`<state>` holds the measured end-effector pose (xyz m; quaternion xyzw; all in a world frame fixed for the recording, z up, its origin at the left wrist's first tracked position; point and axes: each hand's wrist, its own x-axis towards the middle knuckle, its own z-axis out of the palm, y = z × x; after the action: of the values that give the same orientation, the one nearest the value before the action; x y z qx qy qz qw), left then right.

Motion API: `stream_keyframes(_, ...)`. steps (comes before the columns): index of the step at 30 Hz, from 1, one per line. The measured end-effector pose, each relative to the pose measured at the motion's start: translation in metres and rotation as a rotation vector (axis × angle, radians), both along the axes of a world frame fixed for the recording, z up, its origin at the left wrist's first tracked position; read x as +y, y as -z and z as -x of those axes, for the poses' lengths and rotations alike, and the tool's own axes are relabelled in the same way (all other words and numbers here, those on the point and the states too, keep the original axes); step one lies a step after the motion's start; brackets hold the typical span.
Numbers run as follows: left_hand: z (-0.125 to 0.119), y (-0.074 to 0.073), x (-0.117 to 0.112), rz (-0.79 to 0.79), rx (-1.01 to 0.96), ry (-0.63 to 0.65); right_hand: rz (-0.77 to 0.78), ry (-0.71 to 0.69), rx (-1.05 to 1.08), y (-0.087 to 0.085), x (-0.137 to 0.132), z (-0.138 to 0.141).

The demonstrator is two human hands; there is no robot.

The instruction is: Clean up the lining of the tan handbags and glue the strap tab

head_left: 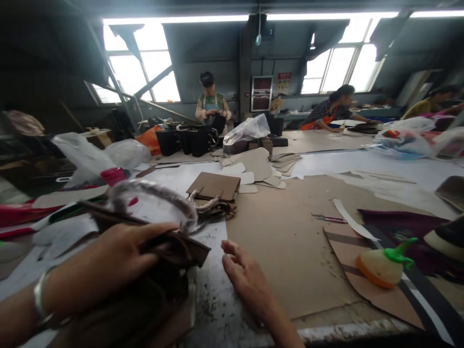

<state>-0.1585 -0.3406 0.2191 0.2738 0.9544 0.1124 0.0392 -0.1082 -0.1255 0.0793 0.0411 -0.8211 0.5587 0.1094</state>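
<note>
My left hand point(108, 256), with a silver bangle at its wrist, grips the upper edge of a dark brown handbag point(145, 304) at the lower left. The bag's handle point(155, 189), wrapped in clear plastic, arches up beyond the hand. The bag's lower part is dim and blurred. To the right of it, apart from the bag, my right hand point(250, 278) is open over the table with its fingers loosely extended and nothing in it. A second brown handbag point(219, 186) with plastic-wrapped handles lies on the table farther back.
Pale cut pieces point(253, 166) lie behind the second bag. At the right are thread snips point(329, 219) and a gourd-shaped bottle with a green spout point(384, 263). Black bags point(192, 141) stand farther back. Co-workers point(212, 104) work across the table.
</note>
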Motion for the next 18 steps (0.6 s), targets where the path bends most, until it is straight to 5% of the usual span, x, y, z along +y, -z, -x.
stream_keyframes(3, 0.01, -0.027, 0.042, -0.026, -0.324, 0.14, 0.153, -0.041, 0.045, -0.002, 0.002, -0.03)
stream_keyframes(6, 0.016, -0.032, 0.085, -0.019, -0.541, 0.223, 0.283, -0.005, 0.078, 0.0, -0.001, -0.037)
stream_keyframes(9, 0.016, -0.019, 0.116, 0.016, -0.538, 0.332, 0.439, 0.214, 0.025, 0.006, 0.002, -0.035)
stream_keyframes(12, 0.011, 0.0, 0.136, 0.193, -0.274, 0.408, 0.44, 0.411, -0.097, 0.012, 0.014, -0.04)
stream_keyframes(18, -0.011, 0.038, 0.16, 0.43, -0.072, 0.466, 0.508, 0.603, -0.248, 0.03, 0.025, -0.057)
